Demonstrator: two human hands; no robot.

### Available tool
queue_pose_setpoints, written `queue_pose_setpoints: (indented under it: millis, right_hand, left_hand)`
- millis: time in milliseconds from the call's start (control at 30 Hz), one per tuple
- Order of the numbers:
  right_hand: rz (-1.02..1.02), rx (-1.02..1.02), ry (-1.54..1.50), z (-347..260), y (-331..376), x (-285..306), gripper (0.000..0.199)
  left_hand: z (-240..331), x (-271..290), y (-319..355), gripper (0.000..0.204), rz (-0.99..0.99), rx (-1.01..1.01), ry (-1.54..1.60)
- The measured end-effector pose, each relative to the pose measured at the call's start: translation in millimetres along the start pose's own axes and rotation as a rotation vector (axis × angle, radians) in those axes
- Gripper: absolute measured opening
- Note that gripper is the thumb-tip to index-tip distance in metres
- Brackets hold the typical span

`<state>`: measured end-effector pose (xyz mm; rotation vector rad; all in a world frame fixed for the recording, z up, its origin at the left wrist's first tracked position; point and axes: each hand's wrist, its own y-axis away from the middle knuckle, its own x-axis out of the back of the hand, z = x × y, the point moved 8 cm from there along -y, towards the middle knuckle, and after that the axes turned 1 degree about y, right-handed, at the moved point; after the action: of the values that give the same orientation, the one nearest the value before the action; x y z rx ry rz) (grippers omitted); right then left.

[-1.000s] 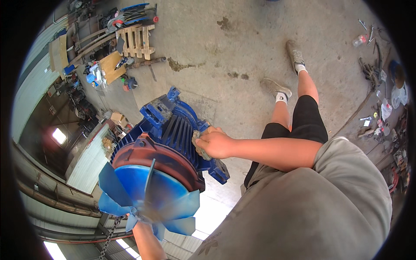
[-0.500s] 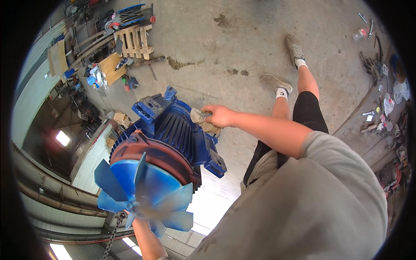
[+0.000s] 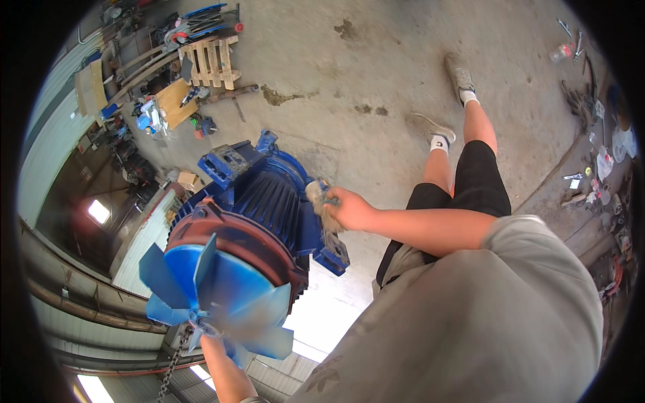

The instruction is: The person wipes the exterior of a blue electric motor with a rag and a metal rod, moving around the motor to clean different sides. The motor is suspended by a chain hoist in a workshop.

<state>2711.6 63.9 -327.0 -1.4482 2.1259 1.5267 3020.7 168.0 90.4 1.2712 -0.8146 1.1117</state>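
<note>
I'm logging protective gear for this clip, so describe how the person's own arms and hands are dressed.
Both forearms are bare. The right hand wears no glove; its arm comes out of a short grey sleeve. The left hand is mostly hidden behind the blue fan, so a glove there cannot be judged.

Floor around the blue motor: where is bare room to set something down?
The concrete floor is bare between the motor, the wooden pallet and the person's shoes. Crowded: clutter by the pallet at upper left, and the tools along the right edge.
</note>
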Motion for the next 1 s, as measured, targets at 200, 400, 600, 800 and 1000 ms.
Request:
queue_pose_setpoints:
  millis: [200,400,600,800,1000]
  right_hand:
    - [-0.031,-0.072,0.071,4,-12,-14,0.034]
    - [-0.385,-0.319,-0.449,-61,47,42,0.020]
    - [0.045,0.783,0.557,-170,118,9,0.033]
    - [0.195,0.482,0.901,-141,128,17,0.039]
    - [0.069,0.618,0.680,-143,79,33,0.047]
  left_hand:
    - [-3,-1,0,0.046,-0.008,0.001,0.023]
    - [0,-16,-12,0.047,-0.016,-0.034,0.109]
    - [19,-36,-16,0.047,-0.017,-0.045,0.204]
    - [38,-63,-20,0.055,-0.091,-0.238,0.491]
    - [55,-74,-20,0.062,-0.016,-0.337,0.173]
